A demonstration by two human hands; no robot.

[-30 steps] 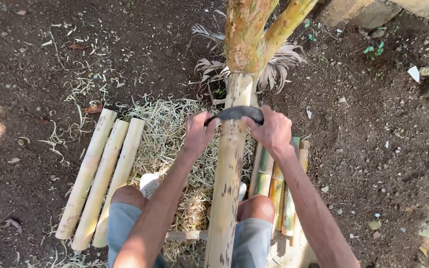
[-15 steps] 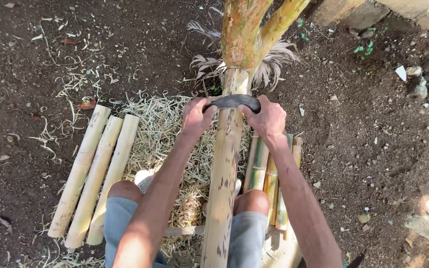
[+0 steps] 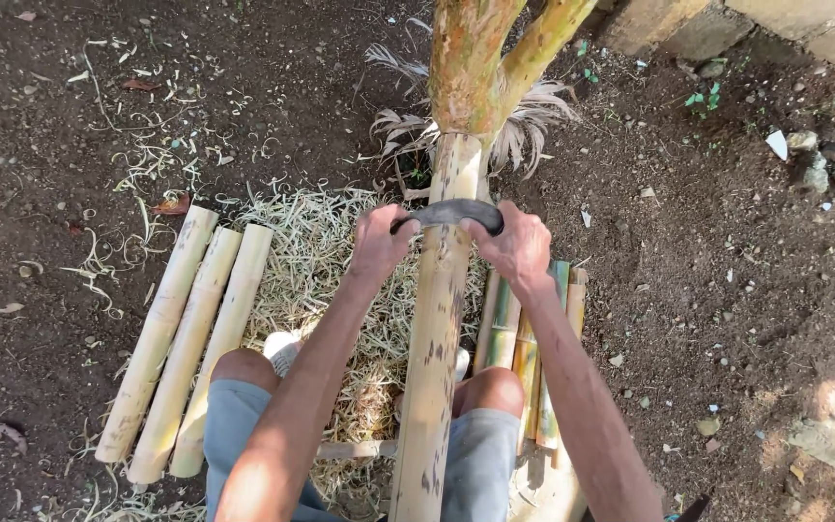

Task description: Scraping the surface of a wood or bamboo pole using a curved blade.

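Bare forearms, grey-blue shorts (image 3: 244,425), bare knees, no sleeves

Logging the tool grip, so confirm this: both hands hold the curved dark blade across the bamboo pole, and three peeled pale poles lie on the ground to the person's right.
Wrong side. The head view shows the three peeled pale poles lying to the person's left. Otherwise correct: the left hand and right hand hold the curved dark blade across the bamboo pole.

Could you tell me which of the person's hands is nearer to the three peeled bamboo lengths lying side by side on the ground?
Left. The left hand grips the curved blade's end just right of the three peeled bamboo lengths; the right hand is beyond the upright pole.
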